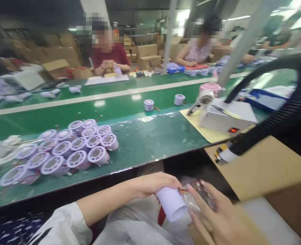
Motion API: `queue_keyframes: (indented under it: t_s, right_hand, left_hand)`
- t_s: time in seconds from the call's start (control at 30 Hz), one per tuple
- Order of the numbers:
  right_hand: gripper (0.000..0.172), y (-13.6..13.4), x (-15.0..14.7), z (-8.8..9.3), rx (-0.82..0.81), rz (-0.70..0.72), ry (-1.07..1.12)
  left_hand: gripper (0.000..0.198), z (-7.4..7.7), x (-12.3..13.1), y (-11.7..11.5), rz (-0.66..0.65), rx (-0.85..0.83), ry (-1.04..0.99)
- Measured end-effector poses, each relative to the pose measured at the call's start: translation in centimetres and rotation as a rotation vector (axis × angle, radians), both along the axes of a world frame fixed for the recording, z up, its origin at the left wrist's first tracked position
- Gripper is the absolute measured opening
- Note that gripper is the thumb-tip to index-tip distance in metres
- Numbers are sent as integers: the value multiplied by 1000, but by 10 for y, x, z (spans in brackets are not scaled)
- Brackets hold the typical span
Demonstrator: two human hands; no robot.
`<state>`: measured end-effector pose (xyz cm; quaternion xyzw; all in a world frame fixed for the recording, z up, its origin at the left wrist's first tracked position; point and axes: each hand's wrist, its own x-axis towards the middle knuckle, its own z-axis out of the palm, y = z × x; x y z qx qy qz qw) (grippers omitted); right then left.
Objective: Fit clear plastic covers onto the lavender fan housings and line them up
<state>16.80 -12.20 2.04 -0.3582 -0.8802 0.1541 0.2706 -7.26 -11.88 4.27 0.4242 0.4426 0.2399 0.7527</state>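
Low in front of my lap, my left hand (160, 185) is wrapped over a pale lavender plastic cylinder (171, 206), which is tilted with one end toward me. Thin coloured wires (183, 191) come out near its upper edge, beside my fingertips. Close on the right, my right hand (213, 216) is curled around crinkled clear plastic (192, 200), apparently a bag, with its thumb and fingertips by the wires. Motion blurs this hand, and whatever lies inside the plastic is hard to make out.
Several lavender round housings (78, 159) with wires stand at the bench's left. Two more, including one housing (148, 105), sit on the green belt (109, 110). A grey-white machine (227, 115), a black hose (268, 126) and a cardboard box (265, 166) are right. People work opposite.
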Motion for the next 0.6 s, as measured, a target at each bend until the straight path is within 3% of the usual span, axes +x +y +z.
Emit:
queue_keyframes:
  t_s: [0.1, 0.2, 0.27, 0.4, 0.47, 0.53, 0.6]
  right_hand:
    - [33, -2, -9, 8, 108, -72, -140]
    - [26, -3, -8, 14, -105, -58, -184]
    - [27, -6, -6, 17, -147, -86, -187]
    - [41, -8, -6, 17, 216, -239, -245]
    - [39, -6, -8, 14, 318, -243, -291]
    - [33, -4, -8, 11, 215, -173, -296]
    - [24, -4, -9, 11, -57, -76, -212]
  left_hand:
    - [19, 4, 13, -2, -77, 438, 285]
    - [17, 10, 16, -3, -95, 693, 426]
    - [17, 10, 16, -4, -92, 722, 450]
    - [20, 2, 17, -4, -94, 682, 446]
    - [21, -1, 17, -3, -116, 677, 429]
    - [22, -3, 18, -3, -113, 692, 424]
    - [20, -6, 17, -4, -62, 704, 435]
